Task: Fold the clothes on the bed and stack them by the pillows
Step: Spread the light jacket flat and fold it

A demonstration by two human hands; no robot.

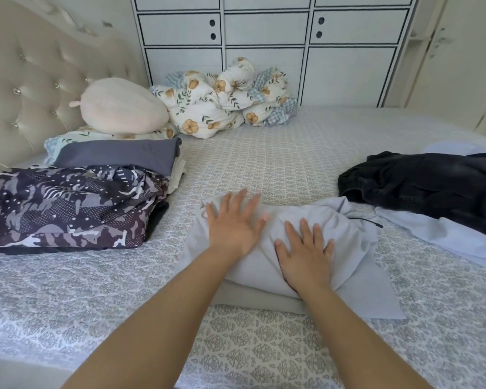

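Note:
A light grey garment (345,234) lies folded into a thick bundle in the middle of the bed. My left hand (235,221) rests flat on its left part, fingers spread. On the bundle's front right, my right hand (305,255) also presses flat with fingers apart. A black garment (432,186) lies crumpled at the right, on top of a pale blue one (446,237). To the left, a camouflage-patterned garment (68,209) tops a pile. Behind it a folded dark grey piece (118,155) lies on a floral pillow (68,138).
A cream plush pillow (121,108) leans against the tufted headboard (26,80). A bunched floral duvet (225,99) sits at the far side of the bed. White cabinets (264,32) stand behind. The patterned bedsheet (264,158) stretches between the piles.

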